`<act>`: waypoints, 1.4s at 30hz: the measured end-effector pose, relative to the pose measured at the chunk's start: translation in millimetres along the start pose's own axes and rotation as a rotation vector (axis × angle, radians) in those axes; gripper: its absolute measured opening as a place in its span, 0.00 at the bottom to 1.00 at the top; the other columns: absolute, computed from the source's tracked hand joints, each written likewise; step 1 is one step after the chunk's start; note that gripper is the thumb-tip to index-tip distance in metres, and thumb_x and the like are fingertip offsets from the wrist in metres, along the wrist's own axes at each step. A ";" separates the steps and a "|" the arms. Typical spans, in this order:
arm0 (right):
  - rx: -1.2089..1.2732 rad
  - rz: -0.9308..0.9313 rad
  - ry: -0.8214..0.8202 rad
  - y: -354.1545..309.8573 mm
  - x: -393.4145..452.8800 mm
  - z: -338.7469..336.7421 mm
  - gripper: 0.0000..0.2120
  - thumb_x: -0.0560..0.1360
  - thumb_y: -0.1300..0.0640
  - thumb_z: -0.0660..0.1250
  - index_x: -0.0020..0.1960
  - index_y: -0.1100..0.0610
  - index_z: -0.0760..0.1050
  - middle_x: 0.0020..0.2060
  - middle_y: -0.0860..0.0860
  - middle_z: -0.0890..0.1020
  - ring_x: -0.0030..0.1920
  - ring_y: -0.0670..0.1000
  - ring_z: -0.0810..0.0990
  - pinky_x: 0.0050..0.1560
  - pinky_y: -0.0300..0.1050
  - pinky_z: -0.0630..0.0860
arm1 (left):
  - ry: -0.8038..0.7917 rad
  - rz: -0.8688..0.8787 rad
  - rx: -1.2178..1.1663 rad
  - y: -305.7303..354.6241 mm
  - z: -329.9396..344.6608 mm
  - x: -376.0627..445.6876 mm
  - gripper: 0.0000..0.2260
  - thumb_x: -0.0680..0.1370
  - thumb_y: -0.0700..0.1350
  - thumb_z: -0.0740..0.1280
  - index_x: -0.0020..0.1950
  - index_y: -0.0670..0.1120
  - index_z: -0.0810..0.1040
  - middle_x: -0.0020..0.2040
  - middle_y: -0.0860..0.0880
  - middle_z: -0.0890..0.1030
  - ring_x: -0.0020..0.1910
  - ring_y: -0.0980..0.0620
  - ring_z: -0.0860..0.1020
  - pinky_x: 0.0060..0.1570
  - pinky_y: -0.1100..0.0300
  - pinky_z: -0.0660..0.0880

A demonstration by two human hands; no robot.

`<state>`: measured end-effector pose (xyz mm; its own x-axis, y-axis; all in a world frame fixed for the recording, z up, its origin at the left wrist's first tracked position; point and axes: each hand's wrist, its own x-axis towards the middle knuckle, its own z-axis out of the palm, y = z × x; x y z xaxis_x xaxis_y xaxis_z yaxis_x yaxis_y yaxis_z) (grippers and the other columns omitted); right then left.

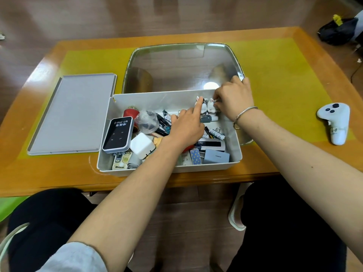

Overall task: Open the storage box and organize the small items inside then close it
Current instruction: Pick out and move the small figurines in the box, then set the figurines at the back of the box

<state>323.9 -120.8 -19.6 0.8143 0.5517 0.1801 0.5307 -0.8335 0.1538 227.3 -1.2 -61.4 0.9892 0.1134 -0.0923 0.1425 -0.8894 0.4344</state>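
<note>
The white storage box [234, 146] stands open on the table, full of small items. Its grey lid [72, 112] lies flat to the left. My left hand [186, 126] reaches into the box, its index finger touching a small white rabbit figure [204, 107] at the back wall. My right hand [233, 99] pinches the ear of a second rabbit figure [211, 107] beside it. Elsewhere in the box lie a black Wi-Fi device [117, 134], a white charger cube [141, 145], a clear dome capsule [147, 121], a grey case [216, 156], pens and batteries.
A glass tabletop panel [180, 67] lies behind the box on the yellow mat [284, 79]. A white handheld controller [335, 120] rests at the right side of the table. A dark bag [337, 30] sits on the floor at the far right.
</note>
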 end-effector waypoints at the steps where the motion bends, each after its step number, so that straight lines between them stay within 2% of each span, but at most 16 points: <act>1: 0.001 -0.003 -0.002 0.4 -0.4 -0.2 0.09 0.73 0.51 0.68 0.51 0.52 0.81 0.48 0.52 0.82 0.57 0.57 0.71 0.56 0.51 0.62 | -0.004 0.003 -0.011 -1.5 0.1 0.1 0.34 0.78 0.44 0.58 0.79 0.51 0.42 0.71 0.47 0.68 0.67 0.44 0.65 0.63 0.42 0.60; 8: 0.086 -0.001 0.041 4.0 -9.6 2.5 0.09 0.73 0.54 0.68 0.53 0.52 0.80 0.52 0.52 0.79 0.57 0.58 0.71 0.54 0.50 0.61 | 0.000 -0.010 -0.044 -5.7 1.7 -2.0 0.35 0.78 0.44 0.58 0.79 0.50 0.41 0.70 0.45 0.68 0.68 0.43 0.63 0.65 0.42 0.59; 11: 0.141 0.007 0.057 6.5 -12.3 4.7 0.09 0.73 0.56 0.68 0.53 0.53 0.80 0.53 0.53 0.78 0.57 0.57 0.71 0.54 0.50 0.61 | 0.044 -0.031 -0.041 -6.4 2.0 -8.7 0.28 0.78 0.45 0.57 0.77 0.47 0.51 0.68 0.43 0.69 0.67 0.43 0.65 0.64 0.44 0.59; 14: 0.206 0.029 0.078 8.3 -14.0 6.4 0.09 0.73 0.56 0.68 0.53 0.52 0.80 0.53 0.52 0.78 0.56 0.57 0.71 0.53 0.49 0.61 | 0.031 0.002 0.073 -8.5 4.0 -14.3 0.18 0.80 0.49 0.54 0.69 0.47 0.62 0.67 0.44 0.70 0.66 0.44 0.65 0.63 0.45 0.59; 18: 0.223 0.038 0.092 8.2 -17.3 7.8 0.08 0.74 0.56 0.67 0.52 0.51 0.80 0.52 0.51 0.78 0.56 0.56 0.72 0.53 0.49 0.61 | -0.093 0.047 0.209 -11.0 6.7 -13.3 0.18 0.81 0.51 0.50 0.68 0.50 0.67 0.69 0.45 0.68 0.68 0.45 0.62 0.64 0.43 0.56; 36: 0.241 0.049 0.069 6.7 -21.2 6.3 0.08 0.75 0.55 0.65 0.53 0.51 0.80 0.52 0.51 0.78 0.56 0.55 0.71 0.54 0.51 0.62 | -0.142 0.061 0.228 -3.6 5.0 -9.2 0.19 0.81 0.50 0.49 0.71 0.51 0.67 0.75 0.46 0.62 0.72 0.44 0.59 0.66 0.41 0.54; 39: 0.248 0.041 0.084 5.0 -26.1 4.2 0.08 0.75 0.54 0.65 0.53 0.51 0.80 0.52 0.51 0.78 0.56 0.55 0.71 0.54 0.50 0.62 | -0.100 0.055 0.204 -4.3 -0.2 -17.2 0.19 0.82 0.51 0.50 0.72 0.51 0.66 0.74 0.46 0.64 0.71 0.45 0.59 0.65 0.44 0.55; 42: 0.286 0.019 0.108 -1.5 -29.9 -0.6 0.08 0.75 0.54 0.65 0.53 0.51 0.80 0.51 0.51 0.78 0.56 0.56 0.71 0.55 0.50 0.62 | 0.012 0.071 0.168 -7.5 -9.9 -33.3 0.19 0.81 0.49 0.54 0.72 0.50 0.68 0.73 0.48 0.65 0.71 0.46 0.60 0.65 0.47 0.56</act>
<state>298.6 -136.0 -24.7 0.8034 0.5230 0.2847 0.5725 -0.8099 -0.1279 193.6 6.1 -52.7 0.9971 0.0517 -0.0553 0.0654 -0.9567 0.2838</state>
